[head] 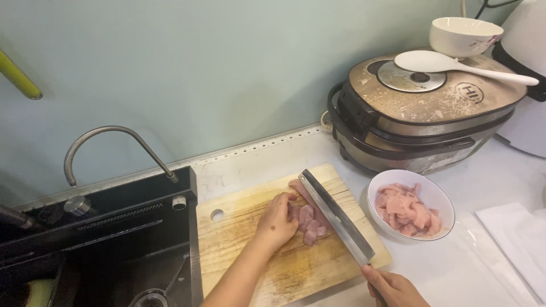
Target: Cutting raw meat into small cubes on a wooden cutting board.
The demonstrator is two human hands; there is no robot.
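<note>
Left hand [277,219] fingers press meat [307,219] mid-board; right hand [392,287] grips cleaver [335,216] near board's [239,227] right edge

Two bare arms are reaching into view from the bottom edge. The left forearm is angling up and to the right, bare to the elbow, wrist straight. The left hand [277,220] is lying palm down, knuckles raised, fingers curled and pointing right, fingertips pressing downward. The right hand [394,288] is sitting low at the bottom right, partly cut off by the frame edge, fingers wrapped tightly in a closed fist, thumb on top, knuckles facing upward.
</note>
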